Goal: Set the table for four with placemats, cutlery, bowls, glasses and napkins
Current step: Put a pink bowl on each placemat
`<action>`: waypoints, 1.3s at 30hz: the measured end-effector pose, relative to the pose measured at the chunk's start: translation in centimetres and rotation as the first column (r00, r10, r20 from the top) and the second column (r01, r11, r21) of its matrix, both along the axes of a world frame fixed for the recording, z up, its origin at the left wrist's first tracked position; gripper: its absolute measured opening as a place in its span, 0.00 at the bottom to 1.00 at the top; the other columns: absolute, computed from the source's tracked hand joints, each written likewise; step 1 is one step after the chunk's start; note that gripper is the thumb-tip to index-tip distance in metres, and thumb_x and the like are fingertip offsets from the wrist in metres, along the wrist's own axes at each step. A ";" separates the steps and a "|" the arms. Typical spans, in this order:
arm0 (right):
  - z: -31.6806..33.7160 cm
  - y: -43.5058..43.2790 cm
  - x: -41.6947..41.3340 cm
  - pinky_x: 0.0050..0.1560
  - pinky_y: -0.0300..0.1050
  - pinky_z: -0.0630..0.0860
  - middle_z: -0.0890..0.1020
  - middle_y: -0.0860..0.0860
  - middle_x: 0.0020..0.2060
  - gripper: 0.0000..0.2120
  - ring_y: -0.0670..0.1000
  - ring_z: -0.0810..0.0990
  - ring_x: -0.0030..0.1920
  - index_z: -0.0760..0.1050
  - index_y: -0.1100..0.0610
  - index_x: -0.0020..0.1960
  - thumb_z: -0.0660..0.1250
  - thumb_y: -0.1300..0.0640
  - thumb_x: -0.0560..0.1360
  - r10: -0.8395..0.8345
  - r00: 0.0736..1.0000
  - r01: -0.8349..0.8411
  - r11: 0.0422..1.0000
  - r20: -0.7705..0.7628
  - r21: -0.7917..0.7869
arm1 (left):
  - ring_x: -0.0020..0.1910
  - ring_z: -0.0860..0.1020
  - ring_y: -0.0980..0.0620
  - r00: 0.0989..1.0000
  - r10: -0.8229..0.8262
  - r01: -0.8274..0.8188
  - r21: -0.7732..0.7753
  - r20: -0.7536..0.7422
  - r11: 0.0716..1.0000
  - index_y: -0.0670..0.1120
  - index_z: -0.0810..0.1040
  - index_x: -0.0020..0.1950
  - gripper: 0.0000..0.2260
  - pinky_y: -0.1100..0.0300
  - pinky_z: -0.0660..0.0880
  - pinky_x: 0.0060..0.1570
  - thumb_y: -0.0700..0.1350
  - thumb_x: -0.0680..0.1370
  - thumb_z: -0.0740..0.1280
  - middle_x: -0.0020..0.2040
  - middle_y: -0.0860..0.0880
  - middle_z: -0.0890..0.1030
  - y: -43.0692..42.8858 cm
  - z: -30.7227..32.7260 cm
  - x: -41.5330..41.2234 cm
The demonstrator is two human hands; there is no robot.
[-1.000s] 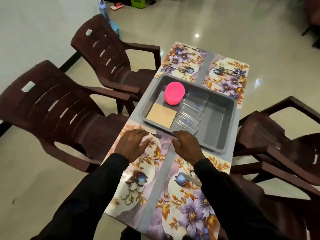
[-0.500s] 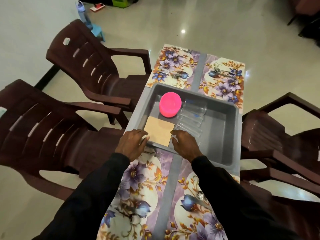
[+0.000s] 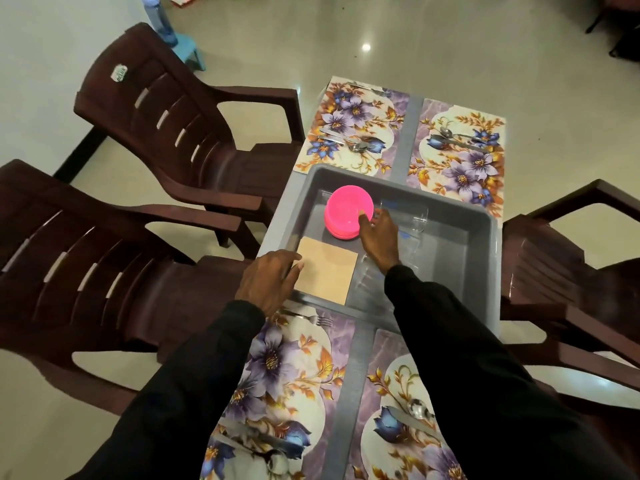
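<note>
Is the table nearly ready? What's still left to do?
Partly. Done: four floral placemats lie out, each with metal cutlery. In hand: the right hand touches the stack of pink plastic bowls in the grey plastic tray; the left hand rests at its near edge. Left: bowls, clear glasses and tan square napkins all wait in the tray.

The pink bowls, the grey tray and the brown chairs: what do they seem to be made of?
The pink bowls look like plastic: bright even colour, thin rims, a soft sheen. The grey tray also seems to be moulded plastic, matt, with rounded corners and a rolled rim. The brown chairs look like moulded plastic too, glossy, with slots in one-piece backs.
</note>
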State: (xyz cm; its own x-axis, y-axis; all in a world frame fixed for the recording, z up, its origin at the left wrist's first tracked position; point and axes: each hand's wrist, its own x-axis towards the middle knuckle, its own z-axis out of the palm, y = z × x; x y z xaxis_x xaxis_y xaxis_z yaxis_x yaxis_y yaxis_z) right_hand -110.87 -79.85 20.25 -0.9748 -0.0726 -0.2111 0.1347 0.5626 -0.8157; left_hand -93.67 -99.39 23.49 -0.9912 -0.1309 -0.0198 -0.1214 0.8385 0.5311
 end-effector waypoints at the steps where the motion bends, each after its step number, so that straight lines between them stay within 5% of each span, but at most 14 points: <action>1: -0.3 -0.6 -0.6 0.55 0.53 0.78 0.79 0.58 0.58 0.21 0.58 0.79 0.57 0.71 0.62 0.66 0.63 0.47 0.81 -0.028 1.000 0.028 1.000 0.009 0.000 | 0.60 0.80 0.49 1.000 0.023 -0.023 0.033 -0.005 0.999 0.47 0.82 0.63 0.15 0.53 0.76 0.60 0.54 0.84 0.62 0.62 0.49 0.83 -0.2 -0.1 0.2; 10: -1.6 -3.7 -4.0 0.58 0.54 0.81 0.78 0.58 0.63 0.25 0.60 0.78 0.62 0.72 0.60 0.71 0.68 0.60 0.74 -0.188 0.973 0.194 0.980 0.133 -0.035 | 0.54 0.81 0.57 0.985 0.168 -0.157 0.235 -0.027 0.959 0.46 0.84 0.59 0.13 0.76 0.70 0.53 0.52 0.82 0.66 0.57 0.52 0.85 -1.8 -0.8 3.7; 13: -2.0 -4.2 -4.4 0.61 0.57 0.79 0.73 0.57 0.68 0.28 0.60 0.74 0.66 0.67 0.57 0.74 0.68 0.63 0.75 -0.223 0.958 0.240 0.968 0.183 -0.075 | 0.54 0.81 0.55 0.988 0.154 -0.150 0.188 -0.006 0.971 0.48 0.83 0.60 0.17 0.69 0.74 0.55 0.57 0.83 0.62 0.58 0.52 0.85 -2.1 -1.0 4.8; 15: -2.6 -4.4 -4.3 0.50 0.63 0.83 0.71 0.57 0.68 0.29 0.63 0.75 0.65 0.66 0.55 0.74 0.68 0.64 0.74 -0.248 0.940 0.278 0.955 0.236 -0.102 | 0.56 0.81 0.54 0.990 0.144 -0.142 0.153 -0.003 0.978 0.50 0.83 0.61 0.21 0.59 0.77 0.56 0.61 0.82 0.58 0.58 0.53 0.84 -2.2 -1.0 5.6; 17: -3.2 -4.6 -4.0 0.38 0.62 0.85 0.71 0.58 0.69 0.28 0.65 0.77 0.62 0.65 0.55 0.74 0.66 0.67 0.75 -0.253 0.932 0.288 0.952 0.260 -0.105 | 0.56 0.81 0.54 0.988 0.152 -0.148 0.146 -0.015 0.978 0.49 0.83 0.61 0.21 0.61 0.76 0.56 0.61 0.82 0.58 0.58 0.53 0.84 -1.9 -0.7 6.2; 21: -2.1 -4.6 -2.8 0.32 0.54 0.84 0.74 0.58 0.67 0.26 0.63 0.81 0.58 0.68 0.58 0.73 0.65 0.70 0.76 -0.192 0.953 0.225 0.967 0.234 -0.123 | 0.54 0.81 0.57 0.984 0.178 -0.171 0.210 -0.017 0.963 0.48 0.84 0.59 0.17 0.75 0.69 0.53 0.57 0.82 0.62 0.57 0.54 0.85 -1.1 -0.3 7.0; 24: -0.1 -4.3 -1.1 0.32 0.46 0.83 0.77 0.57 0.65 0.27 0.59 0.79 0.61 0.71 0.60 0.72 0.64 0.73 0.75 -0.123 0.975 0.152 0.977 0.186 -0.150 | 0.51 0.82 0.58 0.973 0.229 -0.221 0.346 0.016 0.912 0.48 0.85 0.58 0.12 0.71 0.75 0.52 0.51 0.83 0.66 0.54 0.54 0.86 -0.4 -0.1 7.6; 26: 1.4 -3.6 0.8 0.40 0.57 0.85 0.77 0.56 0.65 0.29 0.62 0.80 0.60 0.71 0.59 0.72 0.63 0.73 0.72 -0.082 0.977 0.119 0.975 0.196 -0.190 | 0.50 0.83 0.58 0.958 0.277 -0.275 0.481 0.067 0.833 0.47 0.85 0.57 0.10 0.67 0.78 0.51 0.49 0.82 0.68 0.51 0.53 0.86 0.2 0.1 7.9; 28: 3.1 -2.4 3.1 0.38 0.60 0.85 0.76 0.56 0.65 0.31 0.64 0.82 0.55 0.69 0.58 0.74 0.63 0.72 0.72 -0.028 0.974 0.086 0.964 0.227 -0.253 | 0.49 0.84 0.54 0.937 0.322 -0.336 0.613 0.138 0.715 0.45 0.85 0.56 0.09 0.63 0.80 0.48 0.48 0.82 0.68 0.50 0.51 0.87 0.8 0.0 8.1; 31: 6.0 -0.2 7.5 0.37 0.60 0.84 0.77 0.57 0.63 0.31 0.64 0.84 0.52 0.70 0.59 0.74 0.63 0.72 0.72 0.054 0.976 0.019 0.944 0.212 -0.330 | 0.52 0.84 0.40 0.860 0.391 -0.469 0.808 0.327 0.356 0.42 0.85 0.56 0.09 0.53 0.82 0.48 0.46 0.82 0.68 0.51 0.45 0.87 2.1 0.5 9.2; 35: 8.6 2.1 14.1 0.44 0.63 0.84 0.81 0.56 0.60 0.26 0.59 0.83 0.56 0.72 0.59 0.70 0.66 0.69 0.73 0.170 0.975 -0.118 0.943 0.146 -0.312 | 0.56 0.84 0.39 0.759 0.303 -0.584 0.808 0.576 -0.073 0.38 0.78 0.63 0.14 0.46 0.81 0.57 0.46 0.84 0.62 0.56 0.40 0.85 4.2 2.2 11.3; 39: 10.1 3.7 20.7 0.46 0.63 0.84 0.83 0.57 0.57 0.25 0.59 0.84 0.55 0.75 0.60 0.69 0.68 0.67 0.72 0.260 0.948 -0.208 0.942 0.181 -0.263 | 0.58 0.82 0.35 0.719 0.149 -0.625 0.726 0.679 -0.287 0.41 0.76 0.66 0.16 0.35 0.78 0.59 0.51 0.84 0.62 0.60 0.36 0.82 6.2 3.1 14.7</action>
State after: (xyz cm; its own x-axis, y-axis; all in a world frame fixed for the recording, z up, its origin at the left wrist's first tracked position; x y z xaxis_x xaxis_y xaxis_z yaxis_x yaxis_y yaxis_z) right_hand -90.15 -76.12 30.35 -0.8587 -0.3670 -0.3577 0.2059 0.3922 -0.8965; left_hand -78.97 -93.21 26.54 -0.6369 -0.0915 -0.7655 -0.4510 -0.7610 0.4663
